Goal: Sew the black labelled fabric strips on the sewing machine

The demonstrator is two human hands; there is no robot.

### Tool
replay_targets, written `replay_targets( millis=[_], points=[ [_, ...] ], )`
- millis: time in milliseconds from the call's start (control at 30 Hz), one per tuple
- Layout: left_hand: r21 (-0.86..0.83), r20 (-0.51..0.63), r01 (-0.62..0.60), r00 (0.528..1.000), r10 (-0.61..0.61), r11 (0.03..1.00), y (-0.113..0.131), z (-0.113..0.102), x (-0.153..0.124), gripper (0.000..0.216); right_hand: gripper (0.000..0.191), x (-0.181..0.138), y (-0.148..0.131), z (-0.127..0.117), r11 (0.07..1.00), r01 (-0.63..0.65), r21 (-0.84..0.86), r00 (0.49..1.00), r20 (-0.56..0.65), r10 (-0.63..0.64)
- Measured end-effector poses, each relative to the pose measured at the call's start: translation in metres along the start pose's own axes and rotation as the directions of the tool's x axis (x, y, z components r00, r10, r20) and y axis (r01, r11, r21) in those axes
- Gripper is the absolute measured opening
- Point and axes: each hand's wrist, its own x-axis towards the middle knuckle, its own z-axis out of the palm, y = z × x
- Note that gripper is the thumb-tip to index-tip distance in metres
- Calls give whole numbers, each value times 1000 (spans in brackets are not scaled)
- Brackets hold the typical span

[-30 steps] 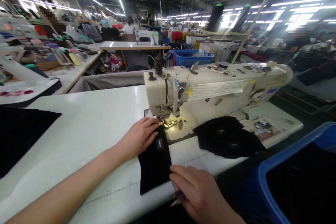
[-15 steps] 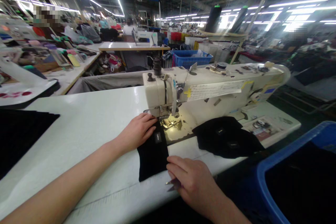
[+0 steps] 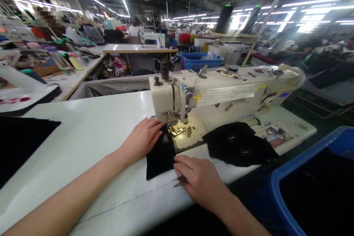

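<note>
A black fabric piece (image 3: 159, 160) with a small label lies under the head of the sewing machine (image 3: 179, 97). My left hand (image 3: 145, 134) rests flat on its upper left part, fingers stretched out close to the needle area. At the fabric's lower right edge, my right hand (image 3: 197, 177) has thumb and fingers closed on the edge. Out of the same hand poke the pointed blades of thread snips (image 3: 179, 181); their handles are hidden in the palm. Beside the machine's lit needle plate (image 3: 179, 129), more black labelled pieces (image 3: 238, 143) lie to the right.
A blue basket (image 3: 279, 195) holding dark cloth stands at the lower right. Black fabric (image 3: 22, 143) lies on the white table (image 3: 110, 114) at the left. Thread cones (image 3: 224, 19) stand behind the machine. Other workstations and people fill the background.
The black fabric has moved away from me, further under the machine head, and its label is now nearer the needle. My right hand has moved forward with the fabric's edge.
</note>
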Motion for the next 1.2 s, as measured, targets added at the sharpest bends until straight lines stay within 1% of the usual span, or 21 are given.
replay_targets(
  millis=[67,133,167,200,267,367,500,700,933,1200],
  points=[
    [-87,-49,-30,998,26,996,21,-6,-12,28,20,3,1,-1,1000,-6,4,1000,0,6],
    [-192,-40,-90,996,83,977,43,-12,-27,26,19,5,2,-1,1000,-13,5,1000,0,13],
    [-215,-27,-135,991,133,967,53,-13,-34,25,19,6,3,-1,1000,-16,4,1000,2,16],
    [-217,-7,-160,987,162,963,60,-13,-41,25,19,7,3,-1,1000,-18,3,1000,5,18],
    [-175,-7,-202,979,204,964,67,-10,-52,28,20,10,5,-2,1000,-24,3,1000,9,24],
    [-115,-28,-224,975,222,968,65,-3,-58,32,21,15,6,-4,999,-35,11,999,15,35],
    [-83,-24,-250,968,249,965,56,0,-52,31,20,21,7,-6,998,-60,8,998,32,60],
    [-105,-1,-263,964,264,959,48,-6,-41,31,19,29,9,-8,995,-90,-37,995,32,92],
    [-114,-14,-257,966,257,960,40,-5,-35,30,17,37,11,-11,989,-119,-92,990,60,125],
    [-107,10,-226,973,229,968,30,-4,-28,31,19,41,9,-9,980,-146,-133,988,38,153]
  ],
)
